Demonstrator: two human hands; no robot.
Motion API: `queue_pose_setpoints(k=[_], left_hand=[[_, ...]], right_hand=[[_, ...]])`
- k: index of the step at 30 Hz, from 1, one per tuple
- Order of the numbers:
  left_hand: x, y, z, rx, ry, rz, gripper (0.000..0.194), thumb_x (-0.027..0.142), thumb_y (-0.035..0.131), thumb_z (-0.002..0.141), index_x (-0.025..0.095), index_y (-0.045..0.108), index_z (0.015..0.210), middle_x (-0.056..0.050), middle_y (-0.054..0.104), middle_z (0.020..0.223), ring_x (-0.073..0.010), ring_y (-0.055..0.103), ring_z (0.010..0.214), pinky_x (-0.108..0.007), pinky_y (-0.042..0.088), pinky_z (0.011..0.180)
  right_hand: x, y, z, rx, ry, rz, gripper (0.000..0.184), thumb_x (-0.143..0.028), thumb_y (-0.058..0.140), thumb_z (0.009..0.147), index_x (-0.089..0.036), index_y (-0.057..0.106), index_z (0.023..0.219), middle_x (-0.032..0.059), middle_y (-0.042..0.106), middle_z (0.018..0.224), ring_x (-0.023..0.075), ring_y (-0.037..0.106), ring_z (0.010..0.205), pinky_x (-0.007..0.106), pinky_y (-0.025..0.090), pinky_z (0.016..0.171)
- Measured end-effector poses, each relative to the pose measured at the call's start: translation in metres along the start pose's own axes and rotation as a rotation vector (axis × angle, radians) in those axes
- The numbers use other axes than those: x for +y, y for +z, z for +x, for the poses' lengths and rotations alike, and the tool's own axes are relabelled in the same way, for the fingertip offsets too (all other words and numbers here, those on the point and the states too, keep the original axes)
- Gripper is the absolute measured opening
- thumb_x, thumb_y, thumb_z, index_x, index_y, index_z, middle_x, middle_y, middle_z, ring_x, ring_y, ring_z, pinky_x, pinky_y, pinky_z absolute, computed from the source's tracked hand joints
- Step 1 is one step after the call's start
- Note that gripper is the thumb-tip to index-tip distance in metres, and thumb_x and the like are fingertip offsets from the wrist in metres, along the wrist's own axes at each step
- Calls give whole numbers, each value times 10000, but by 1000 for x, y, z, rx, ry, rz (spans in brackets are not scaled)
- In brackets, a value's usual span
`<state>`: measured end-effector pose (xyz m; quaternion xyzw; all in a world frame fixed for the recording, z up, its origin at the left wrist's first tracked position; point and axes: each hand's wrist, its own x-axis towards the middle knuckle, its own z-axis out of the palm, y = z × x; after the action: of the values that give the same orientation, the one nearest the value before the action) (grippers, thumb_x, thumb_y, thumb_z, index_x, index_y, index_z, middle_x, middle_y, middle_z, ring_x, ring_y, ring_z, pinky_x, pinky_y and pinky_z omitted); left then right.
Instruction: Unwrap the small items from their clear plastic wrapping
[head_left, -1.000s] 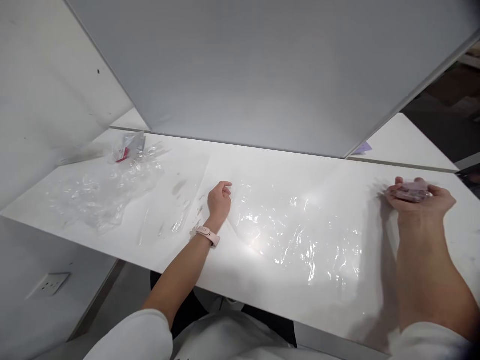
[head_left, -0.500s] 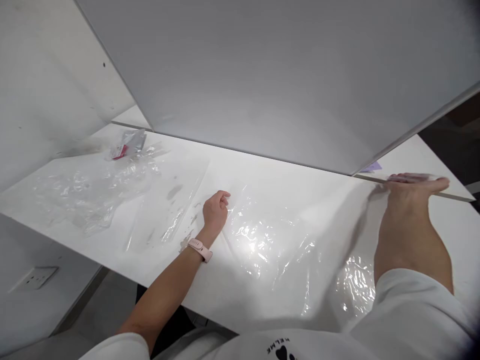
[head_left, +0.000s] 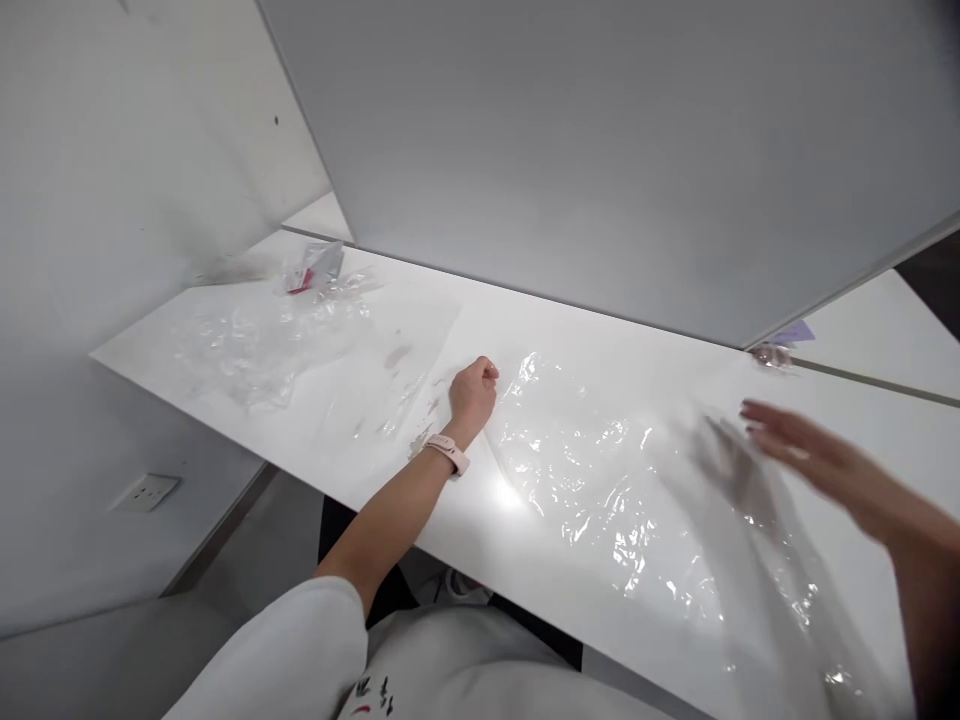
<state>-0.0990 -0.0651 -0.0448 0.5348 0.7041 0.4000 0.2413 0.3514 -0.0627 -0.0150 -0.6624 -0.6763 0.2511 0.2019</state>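
Note:
A large sheet of clear plastic film (head_left: 570, 460) lies wrinkled across the white table. My left hand (head_left: 472, 398), a pink band on its wrist, is closed at the film's left edge and appears to grip it; the fingertips are partly hidden. Over the right part of the film is my right hand (head_left: 810, 450), blurred by motion. Its fingers are stretched out, with nothing seen in them. Past it, near the back edge, sits a small clear packet (head_left: 772, 356) beside a purple slip (head_left: 795, 332).
Crumpled clear plastic (head_left: 240, 350) covers the table's left end, with a bag showing a red patch (head_left: 315, 268) behind it. Another flat clear sheet (head_left: 382, 390) lies left of my left hand. A grey panel (head_left: 562, 150) rises along the back.
My right hand has let go of the clear packet at the back edge and come back toward me over the film. My left hand remains closed at the film's edge. The view has shifted.

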Motion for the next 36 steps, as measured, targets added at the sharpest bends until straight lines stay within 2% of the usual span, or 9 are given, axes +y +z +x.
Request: queue_pose_setpoints(k=[4,9,14,17,20,22,25,30,36], left_hand=[[8,-6,-5,19,-5,-85,263,-31,382,729,213,472,692,31,530,655,-132,495,615,-244,336,570],[42,-39,-39,69,228,-246,193,81,388,875,224,459,767,63,410,583,-110,414,528,-235,330,554],[48,-113,-59,112,517,-32,238,401,629,869,224,497,781,89,390,540,-92,394,477,-231,323,533],[18,-174,-37,214,510,213,255,331,659,849,209,494,699,37,540,622,-128,517,590,-261,407,625],[-29,-244,-3,306,421,405,247,265,703,803,194,517,657,-61,696,994,-243,608,1045,-421,428,982],[-64,-288,17,286,309,467,234,283,744,772,184,567,657,-67,546,1437,-342,354,1417,-577,192,1169],[-114,-333,37,130,28,431,200,347,754,768,185,657,701,-15,202,1672,-416,-32,1534,-704,-37,1147],[-165,-330,45,-24,-233,315,193,381,747,730,199,708,785,-97,353,1610,-410,72,1537,-685,-23,1164],[-144,-270,11,-211,5,102,310,452,742,749,261,722,992,-61,609,1380,-320,179,1536,-578,-64,1220]], right_hand=[[-32,66,-99,-79,-153,-208,992,-696,814,515,-449,506,1425,109,514,1478,500,510,1248,677,493,896],[-97,121,-130,-153,-123,-76,716,-644,557,856,-357,408,1495,101,568,1315,229,618,845,425,563,728],[-167,167,-80,-106,-313,-8,595,-604,524,899,-250,539,1377,109,558,1296,241,573,1050,408,492,933],[-223,210,-32,-77,-442,-63,626,-616,543,875,-232,546,1369,135,495,1422,313,443,1299,483,358,1087],[-279,255,8,-10,-359,-170,851,-670,604,805,-250,375,1509,167,279,1599,372,291,1426,561,264,1107],[-309,278,28,4,-283,-187,995,-713,619,763,-239,259,1560,198,187,1630,385,215,1469,568,226,1111],[-339,301,44,-14,-220,-162,1089,-745,614,728,-215,188,1579,218,170,1631,379,180,1487,549,183,1131],[-365,319,48,-38,-221,-87,1065,-727,578,739,-192,202,1579,185,263,1608,360,200,1474,521,163,1159],[-393,334,41,-146,-237,271,864,-657,522,802,-232,352,1534,154,567,1342,342,348,1395,534,218,1151]])
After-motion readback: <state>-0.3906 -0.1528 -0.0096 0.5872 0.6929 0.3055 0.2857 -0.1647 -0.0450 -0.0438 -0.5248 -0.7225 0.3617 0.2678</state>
